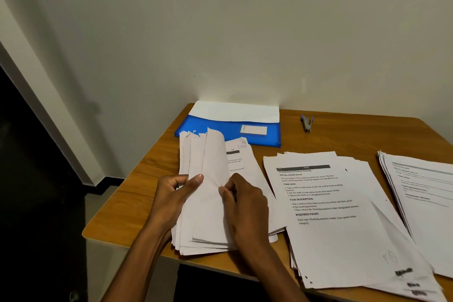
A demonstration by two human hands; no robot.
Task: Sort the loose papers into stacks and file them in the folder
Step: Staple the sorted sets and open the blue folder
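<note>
Left hand (175,193) grips lifted sheets of the left paper stack (208,216), thumb on top; right hand (245,200) pinches 1 sheet's edge.

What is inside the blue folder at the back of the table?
White paper sticks out of the top of the blue folder, toward the wall. How many sheets it holds, and any print on them, is hidden by the blue cover.

Three piles of white printed papers lie on the table. The left pile (208,216) has several sheets lifted and curled up on edge, with a printed page (241,157) showing beneath. The middle pile (331,216) is loosely fanned, text upward. The right pile (421,191) runs off the edge of view. A blue folder (230,133) lies flat behind the left pile, a white sheet (235,110) sticking out of it.
</note>
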